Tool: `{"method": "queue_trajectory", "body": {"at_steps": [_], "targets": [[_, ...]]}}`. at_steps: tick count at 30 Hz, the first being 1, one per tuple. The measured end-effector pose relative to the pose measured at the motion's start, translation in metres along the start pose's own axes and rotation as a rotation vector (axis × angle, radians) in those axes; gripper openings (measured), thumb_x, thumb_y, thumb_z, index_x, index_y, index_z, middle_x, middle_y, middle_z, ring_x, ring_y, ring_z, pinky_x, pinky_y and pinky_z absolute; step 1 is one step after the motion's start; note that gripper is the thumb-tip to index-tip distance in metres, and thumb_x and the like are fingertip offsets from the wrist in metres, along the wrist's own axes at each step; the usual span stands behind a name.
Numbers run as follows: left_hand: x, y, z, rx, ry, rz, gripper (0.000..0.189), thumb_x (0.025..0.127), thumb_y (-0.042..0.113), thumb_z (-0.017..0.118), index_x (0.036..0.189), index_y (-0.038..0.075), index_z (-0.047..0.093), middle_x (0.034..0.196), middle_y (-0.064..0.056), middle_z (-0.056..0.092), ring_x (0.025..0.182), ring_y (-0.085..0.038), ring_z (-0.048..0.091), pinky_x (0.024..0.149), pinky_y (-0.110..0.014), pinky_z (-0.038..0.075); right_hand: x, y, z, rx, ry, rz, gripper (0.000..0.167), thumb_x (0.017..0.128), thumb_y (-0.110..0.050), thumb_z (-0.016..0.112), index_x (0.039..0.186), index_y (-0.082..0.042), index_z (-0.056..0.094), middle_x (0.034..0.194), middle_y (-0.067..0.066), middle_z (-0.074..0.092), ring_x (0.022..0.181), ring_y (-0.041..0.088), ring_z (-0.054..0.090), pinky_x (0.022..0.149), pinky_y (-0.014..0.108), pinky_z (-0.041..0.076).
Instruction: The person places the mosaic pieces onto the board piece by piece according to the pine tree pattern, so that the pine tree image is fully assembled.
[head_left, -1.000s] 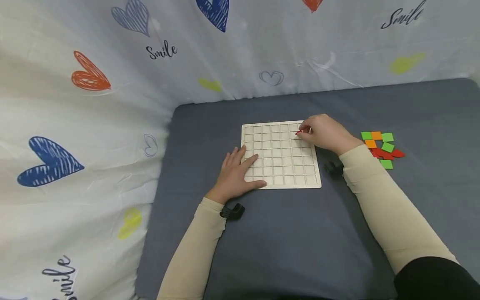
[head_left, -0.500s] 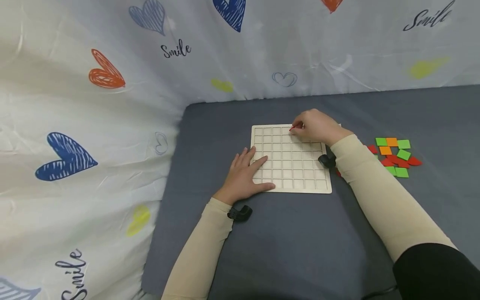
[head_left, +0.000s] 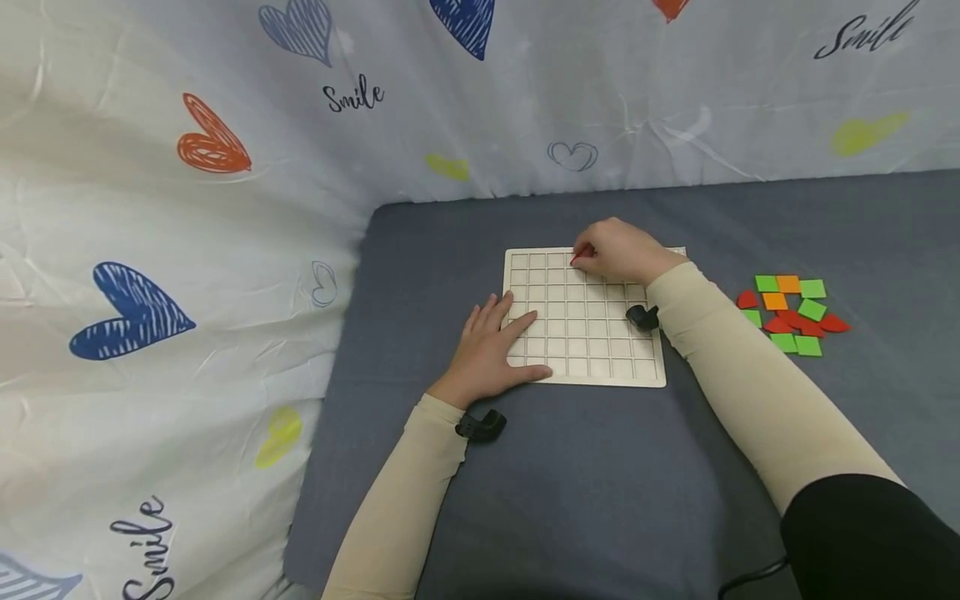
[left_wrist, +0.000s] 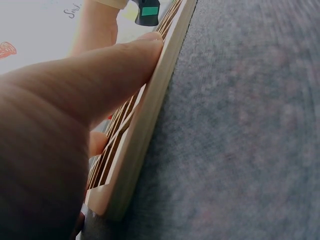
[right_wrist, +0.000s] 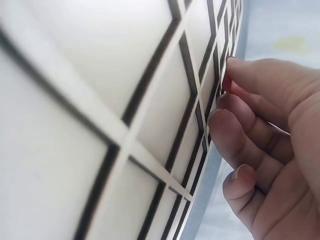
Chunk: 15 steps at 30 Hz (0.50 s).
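A pale wooden grid board (head_left: 592, 346) lies on the grey cloth, its square cells bare where they show. My left hand (head_left: 486, 354) rests spread over its left edge, fingers straight and thumb along the near rim; the left wrist view has that thumb (left_wrist: 120, 62) lying across the rim. Over the board's far edge, thumb and index finger of my right hand (head_left: 621, 250) pinch a small red piece (right_wrist: 227, 82). In the right wrist view it stands on edge close to the far cells, mostly covered by the fingertips. The other right fingers curl loosely.
Right of the board lies a loose group of flat pieces: green squares (head_left: 812, 310), orange squares (head_left: 775, 302) and red pointed pieces (head_left: 834, 323). A white curtain (head_left: 510, 100) with printed hearts hangs behind and at the left. A black cable (head_left: 752, 575) runs near the right sleeve.
My right hand has moved left along the board's far edge with the red piece pinched. My left hand stays on the board. The head view has shifted slightly.
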<state>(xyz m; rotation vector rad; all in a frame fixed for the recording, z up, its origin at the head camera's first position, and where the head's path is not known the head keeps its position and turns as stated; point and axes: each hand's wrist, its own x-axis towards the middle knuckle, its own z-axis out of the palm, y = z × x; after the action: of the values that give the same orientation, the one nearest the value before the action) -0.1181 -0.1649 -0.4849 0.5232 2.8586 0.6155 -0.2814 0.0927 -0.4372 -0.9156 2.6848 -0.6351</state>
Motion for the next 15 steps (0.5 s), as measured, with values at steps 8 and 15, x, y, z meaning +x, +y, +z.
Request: {"method": "queue_trajectory", "body": {"at_steps": [8, 15], "targets": [[0.0006, 0.0015, -0.0013, -0.001, -0.006, -0.005, 0.094, 0.087, 0.073, 0.071, 0.164, 0.031, 0.038, 0.178, -0.007, 0.006, 0.164, -0.028, -0.003, 0.132, -0.047, -0.004, 0.0031, -0.0050, 0.0014, 0.023, 0.002, -0.007, 0.018, 0.102, -0.016, 0.071, 0.111, -0.004, 0.080, 0.107, 0.013, 0.076, 0.089, 0.025, 0.067, 0.084, 0.045, 0.056], [0.0001, 0.0028, -0.0028, -0.003, -0.014, -0.012, 0.094, 0.087, 0.073, 0.071, 0.164, 0.031, 0.038, 0.178, -0.006, 0.006, 0.164, -0.027, -0.003, 0.132, -0.047, -0.005, 0.0042, -0.0086, 0.0022, 0.018, 0.002, 0.017, 0.015, 0.101, -0.013, 0.071, 0.107, -0.005, 0.082, 0.106, 0.013, 0.077, 0.091, 0.026, 0.069, 0.086, 0.045, 0.057]]}}
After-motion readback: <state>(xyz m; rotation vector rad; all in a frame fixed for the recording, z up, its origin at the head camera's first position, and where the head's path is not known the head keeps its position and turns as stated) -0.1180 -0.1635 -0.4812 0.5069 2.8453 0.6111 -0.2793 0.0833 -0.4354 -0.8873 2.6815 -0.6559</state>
